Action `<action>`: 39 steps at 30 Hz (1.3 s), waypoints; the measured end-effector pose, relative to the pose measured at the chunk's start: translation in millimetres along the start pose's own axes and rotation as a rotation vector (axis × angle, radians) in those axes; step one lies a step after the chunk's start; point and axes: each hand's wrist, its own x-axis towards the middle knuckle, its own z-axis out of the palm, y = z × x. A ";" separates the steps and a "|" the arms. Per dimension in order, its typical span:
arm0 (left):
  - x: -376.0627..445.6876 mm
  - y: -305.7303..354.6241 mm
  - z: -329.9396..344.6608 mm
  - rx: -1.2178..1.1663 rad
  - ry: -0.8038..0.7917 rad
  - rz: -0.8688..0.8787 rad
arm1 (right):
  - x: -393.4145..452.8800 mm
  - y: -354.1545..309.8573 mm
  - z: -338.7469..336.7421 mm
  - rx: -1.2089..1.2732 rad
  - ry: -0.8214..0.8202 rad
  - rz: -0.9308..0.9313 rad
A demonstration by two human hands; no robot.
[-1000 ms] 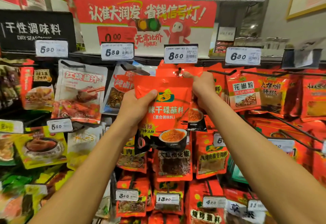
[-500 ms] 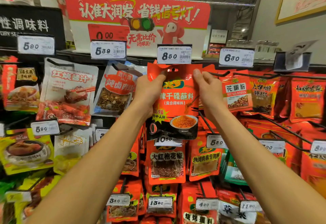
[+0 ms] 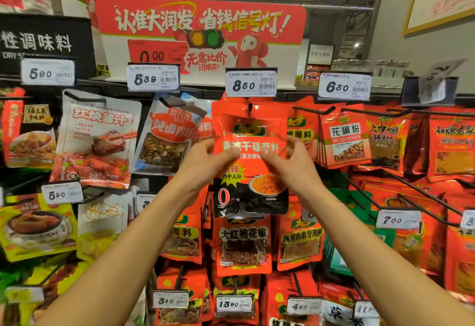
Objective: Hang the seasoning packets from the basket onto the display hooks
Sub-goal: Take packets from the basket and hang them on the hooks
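Two bare forearms reach up and forward from the bottom of the view, meeting at one red seasoning packet (image 3: 250, 161). The left hand (image 3: 205, 157) holds the packet's left edge with the thumb across its front; the right hand (image 3: 293, 161) holds the right edge the same way, fingers behind. Both hands sit level at about mid-height, equally near. The packet hangs upright, long axis vertical, with its top hole at the display hook (image 3: 249, 108) just under the 8.50 price tag (image 3: 251, 82); whether it is fully seated on the hook cannot be told. Room is tight: a grey packet (image 3: 167, 133) lies close on the left, more red packets (image 3: 344, 138) crowd the right, and another row hangs just below. The basket is not in view.
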 end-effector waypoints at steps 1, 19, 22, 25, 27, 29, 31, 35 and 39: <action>0.2 -2.5 -2.3 0.007 -0.049 -0.019 | 2.7 1.2 3.2 -0.060 0.022 -0.009; 48.2 -12.2 12.4 0.484 0.239 0.191 | 52.2 -9.0 39.3 -0.389 0.141 0.054; 39.0 -24.7 18.5 0.662 0.112 0.192 | 40.1 -2.0 48.0 -0.292 0.025 0.121; 42.4 -35.2 24.9 0.785 0.014 0.141 | 35.6 -0.9 53.8 -0.256 -0.093 0.157; 48.1 -42.6 28.2 0.849 0.012 0.124 | 38.1 0.5 53.9 -0.292 -0.133 0.155; 53.8 -49.6 31.4 0.892 0.016 0.127 | 42.0 3.7 54.5 -0.349 -0.157 0.137; 62.0 -51.7 31.0 0.887 0.000 0.108 | 48.4 4.1 57.1 -0.375 -0.178 0.141; 82.5 -46.4 29.4 0.980 0.001 0.049 | 70.7 -1.8 60.8 -0.412 -0.211 0.198; 86.3 -46.4 25.0 1.118 -0.010 0.027 | 71.5 -3.7 64.5 -0.441 -0.196 0.198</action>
